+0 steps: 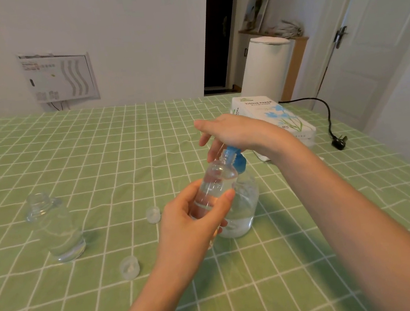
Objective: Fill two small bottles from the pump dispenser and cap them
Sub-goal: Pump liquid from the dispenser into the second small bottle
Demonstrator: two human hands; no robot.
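Note:
My left hand [194, 223] grips a small clear bottle [216, 182], tilted with its open mouth under the blue nozzle of the pump dispenser [240, 202]. Some clear liquid shows inside the small bottle. My right hand [232, 131] rests palm-down on the blue pump head [237, 163], fingers spread. The dispenser is a clear round bottle holding liquid, standing behind the small bottle. A second small clear bottle [55, 225] stands uncapped at the left with liquid in its bottom. Two clear caps lie on the cloth, one [153, 214] near my left hand and one [129, 267] closer to me.
A green checked tablecloth [95, 156] covers the table. A white tissue box [274, 118] with blue flowers lies behind my right hand. A black power cord with plug [339, 141] runs along the right edge. A white bin [265, 67] stands beyond the table.

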